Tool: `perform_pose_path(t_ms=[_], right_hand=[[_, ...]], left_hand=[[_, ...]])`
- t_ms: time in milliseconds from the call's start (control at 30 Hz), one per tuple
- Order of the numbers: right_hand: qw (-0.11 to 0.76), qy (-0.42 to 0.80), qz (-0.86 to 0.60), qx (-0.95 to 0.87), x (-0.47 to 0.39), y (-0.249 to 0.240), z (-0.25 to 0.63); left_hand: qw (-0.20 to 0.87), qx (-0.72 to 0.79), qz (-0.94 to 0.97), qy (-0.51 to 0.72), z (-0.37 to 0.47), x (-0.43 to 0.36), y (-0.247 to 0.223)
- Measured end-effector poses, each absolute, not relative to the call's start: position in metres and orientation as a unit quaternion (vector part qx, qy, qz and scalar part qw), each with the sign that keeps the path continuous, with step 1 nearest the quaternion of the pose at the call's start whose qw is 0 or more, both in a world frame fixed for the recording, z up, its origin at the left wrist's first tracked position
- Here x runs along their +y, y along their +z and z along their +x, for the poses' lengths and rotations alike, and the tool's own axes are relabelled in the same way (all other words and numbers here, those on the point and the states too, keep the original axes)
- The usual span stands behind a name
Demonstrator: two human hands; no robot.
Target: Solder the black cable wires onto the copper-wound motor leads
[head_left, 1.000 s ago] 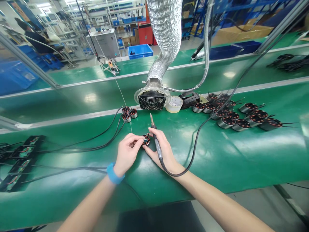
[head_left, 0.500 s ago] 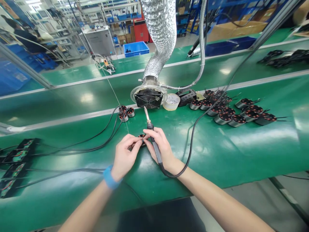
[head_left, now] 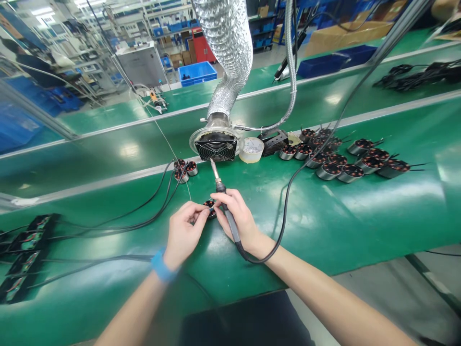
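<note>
My right hand is closed around the grey handle of a soldering iron, whose metal tip points up toward the fan guard. Its thumb and fingertips meet near a small round motor on the green bench. On the motor's left side my left hand, with a blue band at the wrist, is pinched closed; what lies between its fingertips is too small to make out. A thin solder wire hangs down to just above that hand. The fingers partly cover the motor.
A fume extractor fan hangs beyond the hands, beside a white tub. Several motors stand at the right, three more at the left. Black cables and circuit boards lie far left. The iron's cord loops over my right forearm.
The view has shifted slightly. My left fingertips have drawn a little apart from the right ones, and more of the motor shows between them. The iron stays in my right hand.
</note>
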State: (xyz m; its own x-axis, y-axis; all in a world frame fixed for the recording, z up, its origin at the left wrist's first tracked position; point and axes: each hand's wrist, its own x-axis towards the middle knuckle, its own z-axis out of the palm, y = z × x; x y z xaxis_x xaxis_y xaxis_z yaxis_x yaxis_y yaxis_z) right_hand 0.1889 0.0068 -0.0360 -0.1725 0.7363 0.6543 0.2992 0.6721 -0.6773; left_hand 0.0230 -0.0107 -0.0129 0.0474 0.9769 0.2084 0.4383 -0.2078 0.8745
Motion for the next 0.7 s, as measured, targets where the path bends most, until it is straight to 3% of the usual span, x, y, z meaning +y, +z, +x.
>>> perform_pose_path(t_ms=[300,700], right_hand=[[0.540,0.211,-0.361,-0.731,0.006,-0.039,0.190],[0.659,0.235,-0.424,-0.575,-0.006,-0.023,0.208]], left_hand=[[0.337,0.545,0.622,0.450,0.027,-0.007,-0.010],[0.339,0.550,0.619,0.446,0.028,-0.007,-0.010]])
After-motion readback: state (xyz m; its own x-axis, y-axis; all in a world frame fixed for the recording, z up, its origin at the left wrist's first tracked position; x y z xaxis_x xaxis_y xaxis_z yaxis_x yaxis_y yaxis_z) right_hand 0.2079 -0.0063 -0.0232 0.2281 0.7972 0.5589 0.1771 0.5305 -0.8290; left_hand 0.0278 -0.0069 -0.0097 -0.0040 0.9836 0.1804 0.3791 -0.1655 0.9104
